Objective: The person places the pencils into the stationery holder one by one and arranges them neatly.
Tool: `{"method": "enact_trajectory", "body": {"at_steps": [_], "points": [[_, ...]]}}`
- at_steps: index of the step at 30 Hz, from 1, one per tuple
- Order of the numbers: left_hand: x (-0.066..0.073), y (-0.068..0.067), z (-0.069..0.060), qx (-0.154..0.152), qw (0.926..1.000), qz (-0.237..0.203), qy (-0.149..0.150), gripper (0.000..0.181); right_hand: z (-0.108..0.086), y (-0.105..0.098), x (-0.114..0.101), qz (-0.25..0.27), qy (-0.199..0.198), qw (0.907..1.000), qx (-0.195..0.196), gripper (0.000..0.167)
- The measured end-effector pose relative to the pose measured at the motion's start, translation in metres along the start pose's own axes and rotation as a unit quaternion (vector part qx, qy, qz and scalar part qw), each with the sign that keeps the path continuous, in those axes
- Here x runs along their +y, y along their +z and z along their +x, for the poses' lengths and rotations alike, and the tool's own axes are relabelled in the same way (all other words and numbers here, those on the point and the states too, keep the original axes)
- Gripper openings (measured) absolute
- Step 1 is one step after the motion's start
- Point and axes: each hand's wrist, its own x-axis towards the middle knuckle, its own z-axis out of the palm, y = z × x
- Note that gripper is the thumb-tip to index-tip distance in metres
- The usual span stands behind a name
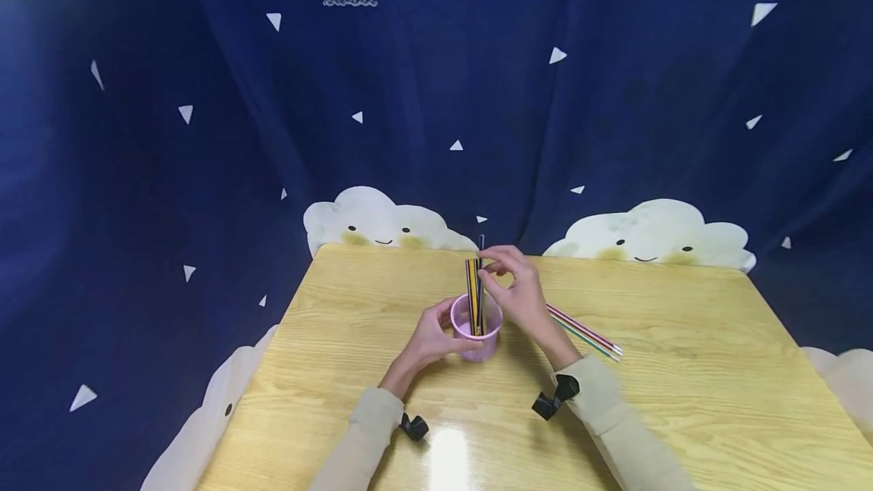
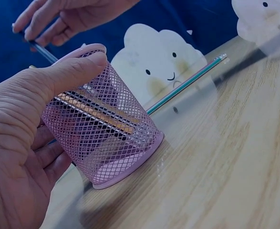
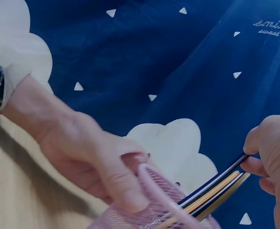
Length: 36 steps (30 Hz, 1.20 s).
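Note:
A pink mesh pencil cup (image 1: 480, 349) is held around its side by my left hand (image 1: 430, 336), the thumb lying along the near rim. Several yellow-and-black striped pencils (image 1: 473, 286) lean inside it, visible through the mesh in the left wrist view. Above the cup, my right hand (image 1: 521, 292) pinches a dark pencil (image 3: 227, 171) near its upper end between thumb and fingers. That pencil's lower part reaches down into the cup beside the striped ones.
On the wooden table (image 1: 682, 400), right of the cup, several red and green pencils (image 1: 588, 335) lie together, partly behind my right forearm. A dark blue curtain (image 1: 423, 82) with white clouds and triangles hangs behind the table.

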Motion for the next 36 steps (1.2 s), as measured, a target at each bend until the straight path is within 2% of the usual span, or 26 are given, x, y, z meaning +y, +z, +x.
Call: {"method": "enact_trajectory", "body": {"at_steps": [2, 9, 15, 25, 36], "points": [[0.0, -0.001, -0.001, 0.0, 1.0, 0.0, -0.001, 0.079, -0.005, 0.004, 0.002, 0.003, 0.005, 1.0, -0.008, 0.033], [-0.002, 0.001, 0.0, -0.009, 0.9999, 0.003, 0.013, 0.078, -0.025, 0.019, 0.044, -0.012, 0.027, 0.9994, -0.02, 0.033], [-0.001, 0.002, -0.001, -0.008, 0.9999, -0.001, 0.011, 0.079, -0.029, 0.024, 0.045, -0.031, 0.024, 0.999, -0.018, 0.027], [0.001, 0.0, -0.002, -0.002, 1.0, 0.006, 0.002, 0.079, -0.038, 0.031, 0.046, -0.047, 0.012, 0.9983, -0.033, 0.03], [0.002, 0.0, -0.002, -0.001, 0.9998, 0.018, 0.005, 0.076, -0.044, 0.036, 0.047, -0.08, 0.032, 0.9949, -0.052, 0.027]]}}
